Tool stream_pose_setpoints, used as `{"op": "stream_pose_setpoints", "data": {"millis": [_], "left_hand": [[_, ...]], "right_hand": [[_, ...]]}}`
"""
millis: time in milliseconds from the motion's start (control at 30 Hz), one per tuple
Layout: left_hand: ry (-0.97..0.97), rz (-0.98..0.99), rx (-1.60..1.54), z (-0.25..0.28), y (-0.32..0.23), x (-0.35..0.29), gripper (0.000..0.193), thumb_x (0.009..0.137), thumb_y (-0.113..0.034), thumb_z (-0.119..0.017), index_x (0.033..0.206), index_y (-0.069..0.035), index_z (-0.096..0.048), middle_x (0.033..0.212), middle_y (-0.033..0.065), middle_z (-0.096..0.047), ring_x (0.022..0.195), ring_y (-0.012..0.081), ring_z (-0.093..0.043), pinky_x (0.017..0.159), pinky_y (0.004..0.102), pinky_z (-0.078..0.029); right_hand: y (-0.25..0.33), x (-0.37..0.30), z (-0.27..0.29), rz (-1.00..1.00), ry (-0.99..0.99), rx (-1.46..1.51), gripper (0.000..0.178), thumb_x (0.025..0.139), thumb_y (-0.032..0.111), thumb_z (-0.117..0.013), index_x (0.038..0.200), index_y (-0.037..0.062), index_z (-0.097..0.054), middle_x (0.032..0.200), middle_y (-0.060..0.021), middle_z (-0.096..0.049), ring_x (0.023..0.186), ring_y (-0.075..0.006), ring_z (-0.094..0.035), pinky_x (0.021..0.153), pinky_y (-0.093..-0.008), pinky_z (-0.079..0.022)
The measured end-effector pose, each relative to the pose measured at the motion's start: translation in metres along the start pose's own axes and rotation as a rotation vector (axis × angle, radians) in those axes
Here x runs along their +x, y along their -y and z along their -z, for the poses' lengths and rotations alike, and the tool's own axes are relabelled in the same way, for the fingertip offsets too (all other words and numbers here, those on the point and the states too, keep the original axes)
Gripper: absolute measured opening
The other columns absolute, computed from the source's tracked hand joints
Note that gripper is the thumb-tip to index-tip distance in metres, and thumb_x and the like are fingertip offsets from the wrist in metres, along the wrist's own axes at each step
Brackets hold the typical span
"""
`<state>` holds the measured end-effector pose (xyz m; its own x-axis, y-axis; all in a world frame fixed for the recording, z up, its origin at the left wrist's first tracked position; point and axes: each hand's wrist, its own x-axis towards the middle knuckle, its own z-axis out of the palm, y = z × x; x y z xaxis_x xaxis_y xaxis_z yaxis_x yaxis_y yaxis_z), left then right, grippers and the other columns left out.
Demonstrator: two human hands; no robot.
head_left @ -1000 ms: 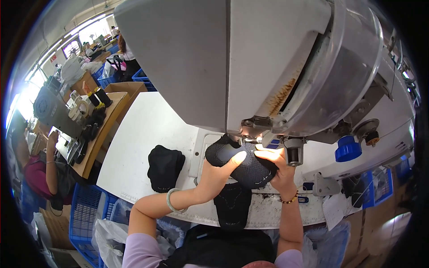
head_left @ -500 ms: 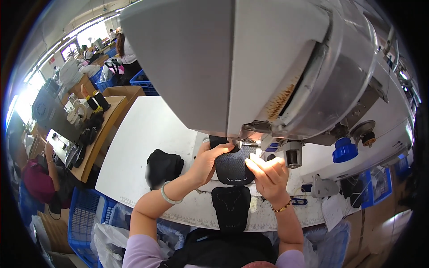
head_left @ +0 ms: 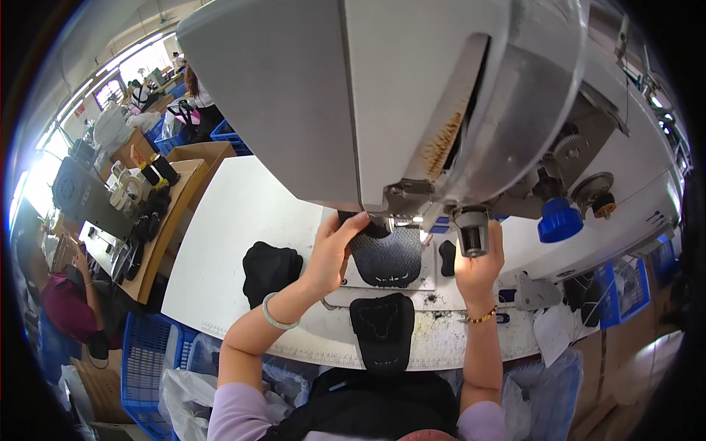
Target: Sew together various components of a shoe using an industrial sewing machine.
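Observation:
A black textured fabric piece [head_left: 388, 257] with white stitches along its near edge lies under the head of the grey sewing machine [head_left: 294, 95]. My left hand [head_left: 329, 257] grips its left side, with the thumb on the dark part near the needle area. My right hand [head_left: 479, 275] is raised at the right of the machine head, apart from the piece; a metal cylinder partly covers its fingers. Close to that hand lies a small black oval piece [head_left: 447, 258]. Another black piece with a stitched outline [head_left: 382, 329] rests at the table's front edge.
Left of my left forearm is a black fabric stack [head_left: 271, 272] on the white table [head_left: 213, 242]. A blue knob [head_left: 560, 220] juts from the machine at right. Blue crates [head_left: 147, 360] and plastic bags stand below the edge. A co-worker [head_left: 70, 301] sits at far left.
My right hand has let go of the textured piece and moved right, behind the metal cylinder. My left hand stays on the piece. The small oval piece now shows; the view has shifted slightly.

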<state>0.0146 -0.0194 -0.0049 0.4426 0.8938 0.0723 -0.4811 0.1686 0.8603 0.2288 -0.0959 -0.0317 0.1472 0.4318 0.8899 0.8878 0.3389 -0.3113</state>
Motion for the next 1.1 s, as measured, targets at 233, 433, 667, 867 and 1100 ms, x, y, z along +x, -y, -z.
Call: {"op": "stream_pose_setpoints", "data": {"millis": [233,433,667,867,1100], "left_hand": [[-0.094,-0.159,0.095,0.032,-0.007,0.007,0.020,0.087,-0.010,-0.061,0.103,0.001,-0.060,0.097,0.0064,-0.065,0.084,0.0107,-0.060,0.076,0.0233,-0.047],[-0.468,-0.138,0.763,0.129,-0.048,-0.042,0.035,0.081,-0.010,-0.067,0.109,0.005,-0.051,0.088,0.0136,-0.064,0.073,0.0144,-0.061,0.063,0.0233,-0.049],[-0.330,-0.274,1.487,0.088,0.018,-0.094,0.039,0.080,-0.012,-0.067,0.115,0.000,-0.055,0.116,0.0139,-0.052,0.100,0.0268,-0.049,0.085,0.0312,-0.042],[0.279,-0.164,1.428,0.032,0.077,-0.090,0.042,0.082,-0.010,-0.066,0.119,0.003,-0.052,0.110,0.0163,-0.050,0.094,0.0267,-0.050,0.077,0.0308,-0.044],[0.222,-0.698,1.799,0.031,0.091,-0.100,0.033,0.082,-0.008,-0.066,0.110,0.004,-0.054,0.108,0.0173,-0.051,0.095,0.0293,-0.051,0.083,0.0355,-0.042]], "right_hand": [[-0.013,0.012,0.006,-0.232,0.201,-0.015,0.015,0.079,-0.001,-0.058,0.093,0.0004,-0.052,0.091,-0.0110,-0.052,0.080,-0.0255,-0.053,0.076,-0.0348,-0.045],[-0.044,-0.041,0.026,-0.412,0.602,0.027,0.025,0.076,0.012,-0.068,0.090,-0.0022,-0.054,0.094,-0.0127,-0.051,0.091,-0.0271,-0.052,0.080,-0.0339,-0.043],[-0.049,-0.068,-0.006,-0.352,0.482,-0.193,0.026,0.075,0.019,-0.066,0.085,-0.0042,-0.057,0.094,-0.0158,-0.051,0.094,-0.0310,-0.048,0.084,-0.0375,-0.042],[-0.037,-0.068,-0.015,-0.399,0.374,-0.341,0.024,0.071,0.015,-0.062,0.080,-0.0073,-0.060,0.087,-0.0203,-0.058,0.088,-0.0315,-0.053,0.072,-0.0384,-0.048],[-0.034,-0.079,-0.016,-0.262,0.168,-0.339,0.013,0.072,0.012,-0.057,0.075,-0.0007,-0.055,0.084,-0.0131,-0.051,0.080,-0.0263,-0.052,0.064,-0.0362,-0.047]]}}
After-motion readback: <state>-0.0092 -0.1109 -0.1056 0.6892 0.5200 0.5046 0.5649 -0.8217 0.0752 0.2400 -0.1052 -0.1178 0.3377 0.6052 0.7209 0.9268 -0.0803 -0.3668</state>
